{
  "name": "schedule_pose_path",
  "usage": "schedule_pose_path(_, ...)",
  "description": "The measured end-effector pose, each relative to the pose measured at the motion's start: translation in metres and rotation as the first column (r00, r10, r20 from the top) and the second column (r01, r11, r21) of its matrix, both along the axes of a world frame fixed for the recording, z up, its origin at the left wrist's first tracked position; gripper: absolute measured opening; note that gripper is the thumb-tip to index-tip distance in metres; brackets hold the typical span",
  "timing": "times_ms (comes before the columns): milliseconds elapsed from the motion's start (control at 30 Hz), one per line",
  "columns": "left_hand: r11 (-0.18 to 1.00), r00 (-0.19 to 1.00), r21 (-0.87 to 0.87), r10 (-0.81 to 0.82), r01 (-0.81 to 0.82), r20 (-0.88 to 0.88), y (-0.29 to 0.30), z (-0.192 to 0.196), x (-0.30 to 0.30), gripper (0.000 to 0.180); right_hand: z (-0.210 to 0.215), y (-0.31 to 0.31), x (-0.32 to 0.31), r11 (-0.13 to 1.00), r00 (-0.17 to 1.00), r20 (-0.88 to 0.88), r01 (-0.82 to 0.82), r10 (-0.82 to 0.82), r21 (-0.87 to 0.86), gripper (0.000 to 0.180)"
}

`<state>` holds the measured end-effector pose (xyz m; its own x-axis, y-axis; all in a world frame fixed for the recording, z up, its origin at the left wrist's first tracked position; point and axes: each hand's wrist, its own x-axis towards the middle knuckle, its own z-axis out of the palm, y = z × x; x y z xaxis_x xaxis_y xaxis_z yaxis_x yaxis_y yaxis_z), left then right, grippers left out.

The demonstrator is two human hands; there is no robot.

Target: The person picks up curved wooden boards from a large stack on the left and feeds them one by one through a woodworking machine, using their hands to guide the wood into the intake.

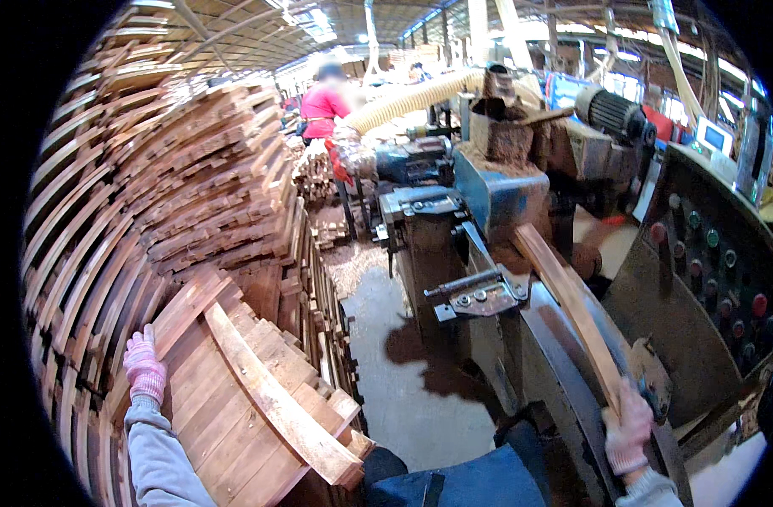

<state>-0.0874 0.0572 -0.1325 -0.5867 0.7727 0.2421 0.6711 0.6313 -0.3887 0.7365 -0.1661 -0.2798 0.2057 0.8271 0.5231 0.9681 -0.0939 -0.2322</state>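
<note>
My right hand [630,427], in a pale pink glove, is closed round the near end of a slightly curved wooden strip [572,304]. The strip's far end runs in under the blue housing of a woodworking machine [509,198]. On the left, my gloved left hand [144,365] rests at the edge of a wooden board [184,317], its fingers stretched out. That board lies across a stack of planks [205,397]. One curved wooden piece [277,401] lies on top of the stack, close to my left hand.
Tall piles of curved wooden pieces [201,177] line the left side. A dark control panel [707,270] with several buttons stands to the right. Behind the machine run a ribbed hose [412,101] and a motor [610,111]. A person in red [321,110] stands farther back.
</note>
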Motion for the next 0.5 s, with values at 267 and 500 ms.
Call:
schedule_pose_path(267, 0.999, 0.997, 0.01, 0.035, -0.035, 0.073, 0.016, 0.001, -0.006, 0.098, 0.013, -0.067, 0.005, 0.999, 0.96, 0.281, 0.029, -0.021, -0.024, 0.048)
schedule_pose_path(500, 0.932, 0.929, 0.033, -0.355, 0.36, -0.105, -0.036, 0.034, 0.048, 0.09, -0.007, 0.116, 0.043, 0.965, 0.972, 0.115, -0.222, 0.206, 0.14, 0.044)
